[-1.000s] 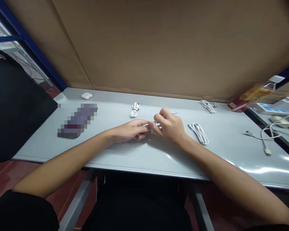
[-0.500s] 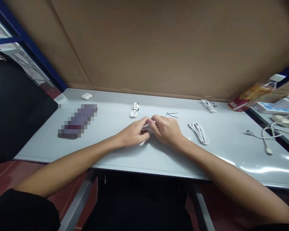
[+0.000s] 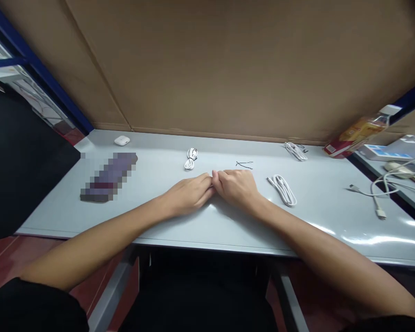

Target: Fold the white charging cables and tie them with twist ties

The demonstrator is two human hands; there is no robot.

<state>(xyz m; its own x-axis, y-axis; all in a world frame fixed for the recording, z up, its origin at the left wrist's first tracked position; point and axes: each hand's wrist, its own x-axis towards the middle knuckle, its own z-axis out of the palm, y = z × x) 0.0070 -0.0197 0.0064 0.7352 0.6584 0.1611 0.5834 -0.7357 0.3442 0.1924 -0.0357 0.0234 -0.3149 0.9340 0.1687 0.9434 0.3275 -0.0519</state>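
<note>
My left hand [image 3: 190, 192] and my right hand [image 3: 237, 186] meet over the middle of the desk, both closed. Between them is a white cable, seen in the earlier frame but now almost wholly hidden by the fingers. Just beyond my right hand lie black twist ties [image 3: 244, 164], loosely crossed. A white cable bundle [image 3: 191, 159] with a dark tie round its middle rests beyond my left hand. To the right of my right hand lies a folded white cable [image 3: 282, 190], and farther back is another coiled white cable [image 3: 295, 151] with a black tie beside it.
On the left are a blurred-out purple object [image 3: 110, 177] and a small white case [image 3: 122, 140]. At the back right a drink bottle [image 3: 359, 133] leans against the brown partition [image 3: 207, 69]. Loose white cables [image 3: 376, 196] spread over the desk's right side. A black chair [image 3: 24, 161] stands left.
My fingers have closed round the white cable, which showed between them before. My hands have turned knuckles-up and drawn together. The whole view has shifted slightly.
</note>
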